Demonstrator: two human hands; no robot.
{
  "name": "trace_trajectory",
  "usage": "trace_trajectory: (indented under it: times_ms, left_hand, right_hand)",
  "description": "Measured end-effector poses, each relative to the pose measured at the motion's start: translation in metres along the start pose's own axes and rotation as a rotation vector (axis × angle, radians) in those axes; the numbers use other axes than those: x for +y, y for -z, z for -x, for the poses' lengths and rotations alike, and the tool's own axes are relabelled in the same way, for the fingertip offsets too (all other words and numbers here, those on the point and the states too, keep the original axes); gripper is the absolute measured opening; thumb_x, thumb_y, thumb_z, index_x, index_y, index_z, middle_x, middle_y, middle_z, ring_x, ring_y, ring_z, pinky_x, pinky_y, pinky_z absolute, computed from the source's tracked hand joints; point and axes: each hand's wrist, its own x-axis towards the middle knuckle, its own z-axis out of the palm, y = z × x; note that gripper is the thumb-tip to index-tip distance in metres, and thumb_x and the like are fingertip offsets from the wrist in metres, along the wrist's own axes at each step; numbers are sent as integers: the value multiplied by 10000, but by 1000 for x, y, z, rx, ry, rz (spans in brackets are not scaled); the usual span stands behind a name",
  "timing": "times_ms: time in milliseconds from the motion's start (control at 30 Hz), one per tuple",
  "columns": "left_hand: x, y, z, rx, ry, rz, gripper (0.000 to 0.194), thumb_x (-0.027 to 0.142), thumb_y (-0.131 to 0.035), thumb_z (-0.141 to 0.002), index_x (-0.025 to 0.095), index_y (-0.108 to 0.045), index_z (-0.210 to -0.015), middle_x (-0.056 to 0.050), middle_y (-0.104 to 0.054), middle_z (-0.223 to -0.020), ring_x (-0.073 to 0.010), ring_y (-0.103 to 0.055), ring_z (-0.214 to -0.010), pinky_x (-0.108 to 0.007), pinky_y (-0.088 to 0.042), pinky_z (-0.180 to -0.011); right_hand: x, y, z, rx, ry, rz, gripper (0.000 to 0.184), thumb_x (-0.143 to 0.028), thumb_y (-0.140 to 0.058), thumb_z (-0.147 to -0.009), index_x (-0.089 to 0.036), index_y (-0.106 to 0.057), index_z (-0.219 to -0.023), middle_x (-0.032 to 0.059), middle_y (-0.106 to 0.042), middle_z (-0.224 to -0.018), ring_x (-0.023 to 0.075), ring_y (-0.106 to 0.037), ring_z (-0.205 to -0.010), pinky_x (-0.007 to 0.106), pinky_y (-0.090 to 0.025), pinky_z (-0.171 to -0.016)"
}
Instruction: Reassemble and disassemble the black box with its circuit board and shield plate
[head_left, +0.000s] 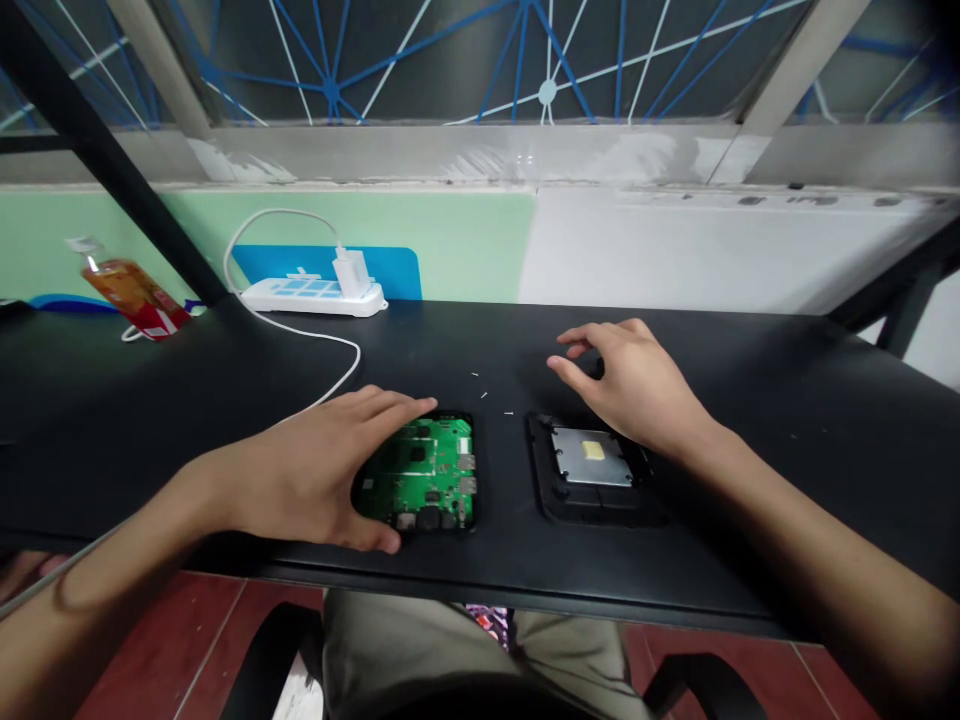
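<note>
Bench (pixel 439 340): carrying case (pixel 480 485), cover (pixel 553 502), screws (pixel 508 412)
Left hand (pixel 319 465): spreading wide, clasping case edges
Right hand (pixel 630 378): hovering half-open near cover, seemingly empty
Case: lying left, showing circuit board (pixel 418 470)
Cover: lying right, showing metal plate (pixel 611 468)
Screws: lying farther back

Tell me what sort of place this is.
Probably a workspace for small electronics: an exposed green circuit board lies on a black table, with a white power strip farther back.

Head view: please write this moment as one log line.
left hand: spread around green board | right hand: near black cover | small screws: loose on table
</note>
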Motion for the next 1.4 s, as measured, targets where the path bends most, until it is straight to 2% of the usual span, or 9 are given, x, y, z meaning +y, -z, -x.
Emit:
trace_trajectory:
  times_ms: [100,233,333,500,600,767,1000,1167,1400]
  left_hand:
    - [16,-4,-16,-17,-28,7,1120,577,-835,-759,205,-247,-1637,-141,-412,-1644,-369,-421,-1503,-488,-388,-1238]
    - [26,-8,-36,-21,-65,8,1171,584,-861,-743,174,-230,-1641,-155,-390,-1659,-358,-377,-1533,-533,-289,-1293]
    - [24,-8,-47,-13,-101,41,1154,621,-856,-740,153,-274,-1621,-170,-406,-1634,-355,-382,-1521,-515,-338,-1269]
    - [9,-12,-58,48,-80,111,1192,682,-845,-712,163,-267,-1617,-186,-367,-1621,-381,-415,-1479,-532,-431,-1197]
    - [0,-18,-61,108,-96,135,1176,744,-795,-731,163,-269,-1608,-197,-374,-1596,-389,-401,-1479,-557,-418,-1203]
    - [-10,-23,-61,166,-119,132,1167,831,-737,-730,168,-295,-1583,-222,-406,-1552,-415,-400,-1459,-616,-404,-1190]
    - [-15,-21,-56,116,-98,138,1248,816,-779,-694,138,-261,-1604,-237,-405,-1560,-431,-383,-1450,-631,-399,-1179]
    - [-17,-22,-56,136,-83,140,1232,794,-791,-694,117,-290,-1593,-232,-437,-1539,-417,-411,-1420,-616,-396,-1181]
    - [-16,-21,-55,151,-64,135,1197,789,-791,-685,142,-320,-1575,-225,-469,-1518,-415,-434,-1407,-605,-407,-1168]
  right_hand:
    - [-1,0,1,-2,21,-7,436,-516,-577,-928,-187,-718,-1178,86,-772,-1024,325,-584,-1084,505,-516,-988]
    - [-1,-1,1,-5,26,-9,431,-505,-582,-932,-182,-719,-1182,83,-774,-1020,324,-588,-1081,515,-517,-1002]
    - [0,-1,1,0,44,-11,417,-492,-601,-927,-183,-720,-1181,82,-776,-1023,325,-596,-1080,528,-520,-1008]
    - [-4,1,3,36,192,-32,416,-503,-596,-947,-176,-718,-1173,99,-771,-1064,312,-626,-1080,539,-520,-1036]
    - [-9,5,6,-57,302,-81,481,-580,-586,-942,-189,-705,-1196,117,-745,-1175,310,-635,-1132,549,-534,-1041]
    - [-18,6,13,-262,443,-152,725,-743,-557,-884,-177,-672,-1321,169,-642,-1426,334,-565,-1360,577,-493,-1143]
    - [-18,6,17,-431,459,-130,985,-872,-645,-703,-154,-649,-1378,196,-570,-1520,369,-539,-1422,583,-475,-1184]
    - [-17,8,18,-476,447,-117,963,-842,-706,-676,-183,-644,-1376,189,-501,-1578,362,-525,-1446,562,-473,-1195]
    - [-22,11,21,-485,433,-149,790,-791,-720,-712,-195,-691,-1229,215,-534,-1554,384,-511,-1470,598,-498,-1157]
